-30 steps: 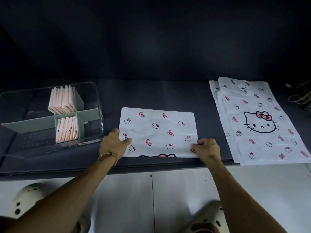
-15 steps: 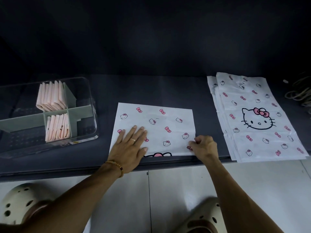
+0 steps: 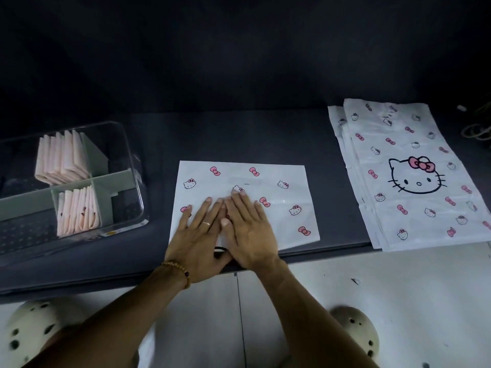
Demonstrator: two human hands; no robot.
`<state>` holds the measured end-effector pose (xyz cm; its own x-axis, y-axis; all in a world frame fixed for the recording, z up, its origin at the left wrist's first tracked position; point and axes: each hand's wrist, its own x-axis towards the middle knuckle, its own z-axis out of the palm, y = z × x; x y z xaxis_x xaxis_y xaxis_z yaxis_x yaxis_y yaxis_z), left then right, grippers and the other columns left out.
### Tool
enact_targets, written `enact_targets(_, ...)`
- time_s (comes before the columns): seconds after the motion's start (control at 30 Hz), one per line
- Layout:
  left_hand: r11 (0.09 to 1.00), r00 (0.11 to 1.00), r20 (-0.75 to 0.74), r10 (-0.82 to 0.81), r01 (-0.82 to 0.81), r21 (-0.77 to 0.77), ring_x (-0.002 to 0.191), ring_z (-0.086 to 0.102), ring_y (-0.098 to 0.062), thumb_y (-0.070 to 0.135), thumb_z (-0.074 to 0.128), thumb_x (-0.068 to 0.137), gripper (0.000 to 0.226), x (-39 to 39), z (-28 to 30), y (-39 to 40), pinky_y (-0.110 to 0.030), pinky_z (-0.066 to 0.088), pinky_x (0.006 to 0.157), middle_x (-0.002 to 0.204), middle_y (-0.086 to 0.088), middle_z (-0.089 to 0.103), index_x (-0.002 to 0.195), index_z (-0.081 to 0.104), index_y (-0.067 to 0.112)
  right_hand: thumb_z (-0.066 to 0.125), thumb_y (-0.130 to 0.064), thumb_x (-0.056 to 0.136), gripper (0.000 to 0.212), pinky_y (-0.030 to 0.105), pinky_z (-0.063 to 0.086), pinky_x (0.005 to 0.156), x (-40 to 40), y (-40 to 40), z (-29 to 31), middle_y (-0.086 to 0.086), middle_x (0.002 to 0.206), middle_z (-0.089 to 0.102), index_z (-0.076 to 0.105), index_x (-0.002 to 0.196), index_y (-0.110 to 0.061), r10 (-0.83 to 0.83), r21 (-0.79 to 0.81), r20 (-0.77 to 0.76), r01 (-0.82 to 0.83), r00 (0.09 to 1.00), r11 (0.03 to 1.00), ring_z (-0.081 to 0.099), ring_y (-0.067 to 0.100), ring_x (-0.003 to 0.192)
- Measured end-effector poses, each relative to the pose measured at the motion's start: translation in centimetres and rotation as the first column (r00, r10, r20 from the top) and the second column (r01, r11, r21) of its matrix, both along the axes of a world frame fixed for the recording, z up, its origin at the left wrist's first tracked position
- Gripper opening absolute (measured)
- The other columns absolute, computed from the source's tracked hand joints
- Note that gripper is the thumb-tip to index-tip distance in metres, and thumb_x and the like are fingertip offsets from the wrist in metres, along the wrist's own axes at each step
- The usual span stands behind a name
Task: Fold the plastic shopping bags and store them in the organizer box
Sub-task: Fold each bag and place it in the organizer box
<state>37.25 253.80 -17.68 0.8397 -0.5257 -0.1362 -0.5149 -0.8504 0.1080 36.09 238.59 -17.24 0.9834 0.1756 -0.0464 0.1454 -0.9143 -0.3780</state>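
Note:
A white plastic bag point(image 3: 281, 192) printed with pink bows and cat faces lies folded in half on the dark mat. My left hand point(image 3: 198, 235) and my right hand point(image 3: 248, 229) both rest flat on its near middle, fingers spread, side by side and touching, holding nothing. A stack of unfolded bags point(image 3: 409, 176) with the same print lies flat at the right. The clear organizer box point(image 3: 132, 166) stands at the left, with grey dividers and two rows of folded pink bags point(image 3: 62, 158) upright in its compartments.
The dark mat point(image 3: 239, 134) ends at a near edge just below my wrists, with white floor beyond. My two pale clogs point(image 3: 29, 333) show at the bottom. A coil of cord point(image 3: 478, 128) lies at the far right edge.
My right hand left the bag's near right corner and came to the middle. My left hand slid right to meet it. Both now lie flat on the bag.

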Motion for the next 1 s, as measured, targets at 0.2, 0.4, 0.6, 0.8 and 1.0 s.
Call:
enact_targets(0.2, 0.999, 0.999, 0.000, 0.034, -0.034, 0.020, 0.145, -0.017, -0.017, 0.074, 0.015, 0.082, 0.093, 0.1, -0.1, 0.2, -0.047, -0.006, 0.118, 0.160, 0.002, -0.009, 0.152, 0.000, 0.016, 0.025, -0.068, 0.094, 0.079, 0.046, 0.013, 0.120, -1.9, -9.7, -0.3, 0.001, 0.162, 0.012, 0.021, 0.153, -0.016, 0.103, -0.306, -0.011, -0.102, 0.995, 0.947, 0.007, 0.019, 0.149)
enact_targets(0.4, 0.998, 1.000, -0.008, 0.030, -0.030, -0.055, 0.147, -0.008, -0.018, 0.073, 0.026, 0.082, 0.076, 0.2, 0.3, 0.2, -0.048, -0.001, 0.118, 0.160, 0.002, 0.005, 0.147, 0.023, 0.034, 0.004, -0.068, 0.093, 0.081, 0.046, -0.001, 0.119, -4.1, -15.4, 1.4, 0.000, 0.162, 0.001, 0.008, 0.154, -0.016, 0.007, -0.411, -0.135, -0.063, 0.991, 0.909, 0.001, 0.018, 0.149)
enact_targets(0.6, 0.997, 0.999, 0.006, 0.032, -0.032, -0.069, 0.148, -0.002, -0.019, 0.075, 0.028, 0.080, 0.069, 0.0, 0.4, 0.2, -0.050, 0.003, 0.118, 0.160, 0.001, 0.012, 0.138, 0.031, 0.039, 0.050, -0.047, 0.093, 0.055, 0.047, 0.048, 0.100, -4.8, -11.1, 3.2, 0.012, 0.143, 0.048, 0.052, 0.136, -0.013, 0.159, -0.278, -0.017, -0.157, 0.987, 0.948, 0.044, 0.032, 0.133)
enact_targets(0.8, 0.999, 1.000, -0.014, 0.006, -0.006, -0.033, 0.147, -0.005, -0.020, 0.082, 0.029, 0.073, 0.082, 0.1, 0.5, 0.3, -0.051, 0.000, 0.118, 0.160, 0.001, 0.006, 0.142, 0.024, 0.039, 0.069, -0.012, 0.086, 0.020, 0.040, 0.061, 0.063, -5.0, -10.5, 3.5, 0.013, 0.126, 0.064, 0.068, 0.106, -0.006, 0.171, -0.279, 0.144, -0.125, 0.975, 0.952, 0.059, 0.033, 0.119)
enact_targets(1.0, 0.998, 0.988, -0.146, -0.038, 0.031, -0.053, 0.146, -0.012, -0.015, 0.037, 0.042, 0.095, 0.062, 0.9, 1.5, 0.8, -0.041, -0.008, 0.117, 0.160, 0.005, -0.005, 0.149, 0.011, 0.039, 0.073, -0.007, 0.076, 0.020, 0.038, 0.050, 0.079, -3.3, -11.3, 4.5, 0.008, 0.109, 0.072, 0.074, 0.095, -0.009, -0.007, -0.123, 0.110, 0.021, 0.994, 0.992, 0.069, 0.028, 0.095)
